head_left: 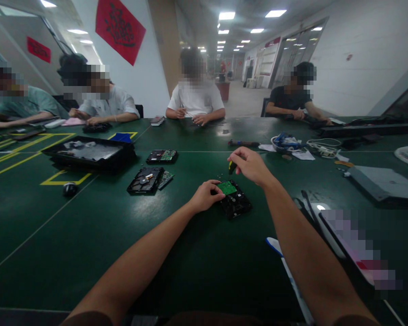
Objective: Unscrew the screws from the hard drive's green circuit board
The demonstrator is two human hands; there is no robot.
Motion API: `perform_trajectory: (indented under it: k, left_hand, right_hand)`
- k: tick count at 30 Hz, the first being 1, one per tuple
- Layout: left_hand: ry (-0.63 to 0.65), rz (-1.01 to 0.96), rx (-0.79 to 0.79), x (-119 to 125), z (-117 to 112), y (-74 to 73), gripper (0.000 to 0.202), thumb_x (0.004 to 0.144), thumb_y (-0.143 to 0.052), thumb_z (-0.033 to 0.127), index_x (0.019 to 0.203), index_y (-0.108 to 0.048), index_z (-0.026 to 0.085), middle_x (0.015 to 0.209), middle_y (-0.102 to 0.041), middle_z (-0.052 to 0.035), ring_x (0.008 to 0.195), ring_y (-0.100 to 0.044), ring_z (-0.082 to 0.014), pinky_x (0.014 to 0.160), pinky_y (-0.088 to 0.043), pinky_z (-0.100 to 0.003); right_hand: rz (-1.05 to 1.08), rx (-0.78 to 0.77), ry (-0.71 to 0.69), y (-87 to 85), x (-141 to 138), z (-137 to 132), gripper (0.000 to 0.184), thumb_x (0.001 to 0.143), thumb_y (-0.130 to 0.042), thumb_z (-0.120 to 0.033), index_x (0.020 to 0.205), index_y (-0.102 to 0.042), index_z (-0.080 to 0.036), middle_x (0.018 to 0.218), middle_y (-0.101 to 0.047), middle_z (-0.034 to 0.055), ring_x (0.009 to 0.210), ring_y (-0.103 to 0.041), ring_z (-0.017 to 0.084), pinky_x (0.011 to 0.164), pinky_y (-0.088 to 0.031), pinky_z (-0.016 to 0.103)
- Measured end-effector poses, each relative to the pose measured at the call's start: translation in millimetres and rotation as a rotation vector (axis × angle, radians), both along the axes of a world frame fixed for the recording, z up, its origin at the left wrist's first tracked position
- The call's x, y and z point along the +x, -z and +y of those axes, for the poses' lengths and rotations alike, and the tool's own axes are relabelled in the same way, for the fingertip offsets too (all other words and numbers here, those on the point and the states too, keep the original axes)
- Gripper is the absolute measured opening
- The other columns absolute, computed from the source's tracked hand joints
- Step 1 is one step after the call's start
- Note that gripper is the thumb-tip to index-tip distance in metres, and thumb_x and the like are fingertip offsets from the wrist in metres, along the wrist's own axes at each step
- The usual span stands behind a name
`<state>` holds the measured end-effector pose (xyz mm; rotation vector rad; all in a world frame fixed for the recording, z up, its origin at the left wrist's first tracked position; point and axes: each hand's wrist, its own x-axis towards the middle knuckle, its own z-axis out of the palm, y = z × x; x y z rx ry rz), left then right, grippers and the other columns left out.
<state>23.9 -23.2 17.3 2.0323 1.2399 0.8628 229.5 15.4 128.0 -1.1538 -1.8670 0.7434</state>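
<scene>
A black hard drive (236,204) lies on the green table (88,244) in front of me, its green circuit board (227,187) facing up. My left hand (205,195) is closed, fingers pinching the left edge of the circuit board. My right hand (250,165) hovers just above and behind the drive, closed around a small screwdriver (231,167) with a yellow and black handle, tip pointing down.
Two more hard drives (146,180) (162,156) lie to the left, beside a black tray (88,154). Cables and tools (285,142) sit at the back right. A laptop-like device (384,181) is on the right. Several other people sit along the far edge.
</scene>
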Motion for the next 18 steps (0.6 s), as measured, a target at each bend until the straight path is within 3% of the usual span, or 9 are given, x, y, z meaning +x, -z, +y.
perform_trajectory:
  k: [6, 12, 15, 18]
  left_hand:
    - [-0.008, 0.01, -0.016, 0.4, -0.9, -2.1, 0.009, 0.082, -0.077, 0.029, 0.08, -0.077, 0.021, 0.133, -0.064, -0.009, 0.128, -0.058, -0.0283, 0.11, -0.043, -0.044]
    - [-0.003, 0.004, -0.019, 0.6, -2.3, -4.7, 0.01, 0.083, -0.077, 0.029, 0.08, -0.077, 0.02, 0.134, -0.063, -0.0094, 0.127, -0.059, -0.0289, 0.11, -0.043, -0.045]
    - [-0.002, 0.004, -0.018, 0.9, -3.1, -5.7, 0.01, 0.083, -0.076, 0.029, 0.08, -0.077, 0.02, 0.134, -0.064, -0.0095, 0.127, -0.059, -0.029, 0.11, -0.043, -0.045]
    - [-0.003, 0.0, -0.009, 0.7, -2.5, -4.1, 0.01, 0.083, -0.077, 0.029, 0.08, -0.077, 0.02, 0.135, -0.064, -0.0094, 0.127, -0.059, -0.0289, 0.11, -0.043, -0.045]
  right_hand:
    - [0.002, -0.023, -0.1, 0.4, -1.2, -0.7, 0.033, 0.101, -0.048, -0.048, 0.111, -0.068, -0.023, 0.069, -0.067, 0.0019, 0.058, -0.061, 0.016, 0.057, -0.046, 0.03]
    - [-0.067, 0.039, 0.001, -2.4, -0.1, -1.9, 0.031, 0.095, -0.059, -0.051, 0.092, -0.067, -0.021, 0.083, -0.071, 0.0049, 0.069, -0.063, 0.018, 0.064, -0.047, 0.032]
    - [-0.057, 0.006, 0.008, -3.4, -0.8, -3.3, 0.028, 0.094, -0.06, -0.049, 0.092, -0.065, -0.021, 0.086, -0.072, 0.0055, 0.064, -0.063, 0.016, 0.063, -0.048, 0.032]
    - [-0.018, -0.027, -0.052, -3.2, -1.7, -4.3, 0.026, 0.097, -0.056, -0.047, 0.097, -0.065, -0.022, 0.101, -0.074, 0.0067, 0.06, -0.062, 0.013, 0.059, -0.048, 0.031]
